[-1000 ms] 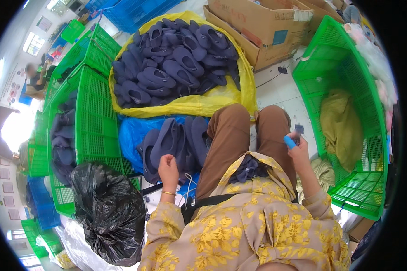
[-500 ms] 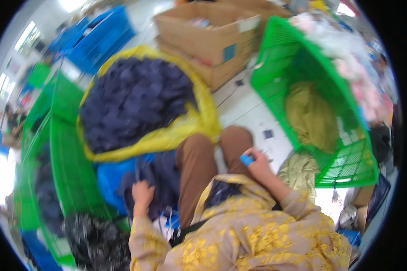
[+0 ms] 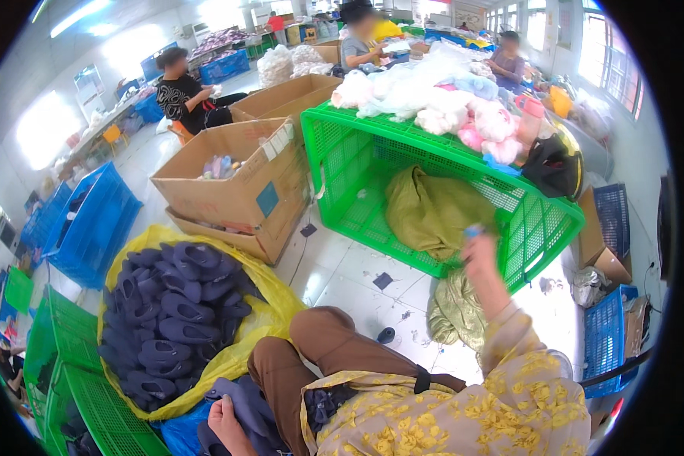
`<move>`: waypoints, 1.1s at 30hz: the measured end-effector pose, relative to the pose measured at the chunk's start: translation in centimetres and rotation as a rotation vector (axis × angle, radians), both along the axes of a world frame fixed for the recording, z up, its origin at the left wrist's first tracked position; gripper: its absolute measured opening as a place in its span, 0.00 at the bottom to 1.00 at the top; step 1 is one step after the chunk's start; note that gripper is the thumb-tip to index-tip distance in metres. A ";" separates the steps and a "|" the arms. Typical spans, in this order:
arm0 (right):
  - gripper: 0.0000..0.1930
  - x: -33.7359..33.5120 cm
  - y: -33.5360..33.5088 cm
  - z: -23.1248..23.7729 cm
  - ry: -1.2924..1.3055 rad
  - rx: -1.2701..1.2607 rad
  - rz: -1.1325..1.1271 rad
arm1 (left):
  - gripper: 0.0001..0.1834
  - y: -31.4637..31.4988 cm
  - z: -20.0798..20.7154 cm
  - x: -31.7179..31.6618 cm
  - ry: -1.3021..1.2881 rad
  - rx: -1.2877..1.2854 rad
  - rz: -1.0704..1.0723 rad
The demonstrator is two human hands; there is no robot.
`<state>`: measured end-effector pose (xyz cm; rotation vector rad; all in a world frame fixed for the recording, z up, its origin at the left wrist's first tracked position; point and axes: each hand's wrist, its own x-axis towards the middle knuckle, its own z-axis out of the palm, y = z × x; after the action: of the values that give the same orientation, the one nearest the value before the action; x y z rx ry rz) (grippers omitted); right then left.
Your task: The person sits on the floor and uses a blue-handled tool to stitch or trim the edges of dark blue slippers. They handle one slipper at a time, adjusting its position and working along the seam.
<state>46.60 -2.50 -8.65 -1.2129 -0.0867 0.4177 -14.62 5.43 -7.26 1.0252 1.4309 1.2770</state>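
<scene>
My left hand (image 3: pixel 224 422) is closed, fingers pinching the edge of a dark blue slipper (image 3: pixel 245 397) beside my left knee. More dark slippers lie under it. My right hand (image 3: pixel 479 257) is raised in front of the green basket lying on its side (image 3: pixel 333 179), blurred by motion, fingers curled. A small blue thing (image 3: pixel 473 230) shows at its fingertips; whether it is held or wrapped round a finger I cannot make out. Behind that hand an olive cloth sack (image 3: pixel 425 213) lies in the basket. A yellow bag (image 3: pixel 277 315) at my left is heaped with dark blue slippers (image 3: pixel 178 304).
Cardboard boxes (image 3: pixel 228 182) stand ahead, a blue crate (image 3: pixel 91 228) to their left. Pink and white plush items (image 3: pixel 463 110) cover the basket's top side. A crumpled olive sack (image 3: pixel 456 311) lies by my right knee. A dark scrap (image 3: pixel 383 281) is on the floor. People sit farther off.
The view has swung up and to the right. My right hand has moved from beside my right knee out toward the green basket. My left hand stays by the dark slippers.
</scene>
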 end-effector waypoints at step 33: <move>0.18 -31.5 1.6 1.4 -1.628 -0.089 1.393 | 0.14 1.6 -1.3 11.2 0.510 0.178 -0.800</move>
<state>15.06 -0.92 -7.20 -1.1211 -2.3972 0.4803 -3.38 7.00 -8.56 1.8959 1.0584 0.5709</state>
